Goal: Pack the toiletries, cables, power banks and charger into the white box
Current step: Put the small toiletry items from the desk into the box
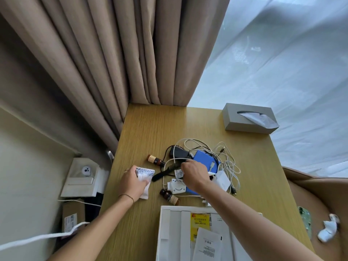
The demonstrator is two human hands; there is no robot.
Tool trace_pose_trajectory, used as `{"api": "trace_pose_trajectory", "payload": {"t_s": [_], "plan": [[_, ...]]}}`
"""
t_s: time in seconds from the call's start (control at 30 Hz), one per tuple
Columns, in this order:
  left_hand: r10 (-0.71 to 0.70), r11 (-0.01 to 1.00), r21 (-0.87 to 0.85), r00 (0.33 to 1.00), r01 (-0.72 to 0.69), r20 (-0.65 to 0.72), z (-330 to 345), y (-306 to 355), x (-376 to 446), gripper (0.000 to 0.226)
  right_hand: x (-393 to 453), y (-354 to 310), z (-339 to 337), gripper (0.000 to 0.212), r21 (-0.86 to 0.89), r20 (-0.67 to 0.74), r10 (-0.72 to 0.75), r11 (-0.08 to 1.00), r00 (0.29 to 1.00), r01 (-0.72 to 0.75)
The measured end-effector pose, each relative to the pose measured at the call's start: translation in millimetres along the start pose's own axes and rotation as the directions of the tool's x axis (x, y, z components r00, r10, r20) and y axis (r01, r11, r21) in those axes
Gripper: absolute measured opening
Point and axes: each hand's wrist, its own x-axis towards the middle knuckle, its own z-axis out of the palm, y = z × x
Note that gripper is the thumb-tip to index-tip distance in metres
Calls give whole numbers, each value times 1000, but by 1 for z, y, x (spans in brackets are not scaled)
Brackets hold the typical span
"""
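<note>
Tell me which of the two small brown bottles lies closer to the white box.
The brown bottle just beyond the white box, near the right hand's wrist. The other bottle lies farther away, beside the black charger.

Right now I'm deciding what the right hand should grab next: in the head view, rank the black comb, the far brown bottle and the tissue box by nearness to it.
1. black comb, just left of the right hand.
2. far brown bottle, farther left.
3. tissue box, at the table's far right corner.

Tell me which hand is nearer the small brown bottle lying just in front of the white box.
Right. The right hand hovers just above the small brown bottle; the left hand sits farther off, gripping a white pouch.
</note>
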Motion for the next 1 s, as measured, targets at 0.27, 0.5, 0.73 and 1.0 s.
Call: {"api": "trace_pose_trajectory", "payload": {"t_s": [0.27, 0.5, 0.73, 1.0], "plan": [[10, 955, -296, 997, -32, -76, -28, 39, -36, 32, 13, -11, 12, 16, -269, 20, -87, 959, 996, 89], [-14, 800, -600, 1000, 4, -13, -47, 68, -78, 31, 12, -9, 23, 19, -295, -44, -102, 952, 994, 84], [-32, 721, -689, 997, 72, 71, -54, 77, -111, 32, 1, 2, 7, 25, -195, -135, -99, 978, 986, 71], [-6, 749, -659, 996, 67, 94, -59, 87, -138, 32, -18, 9, -32, 8, -341, -89, -173, 931, 981, 134]]}}
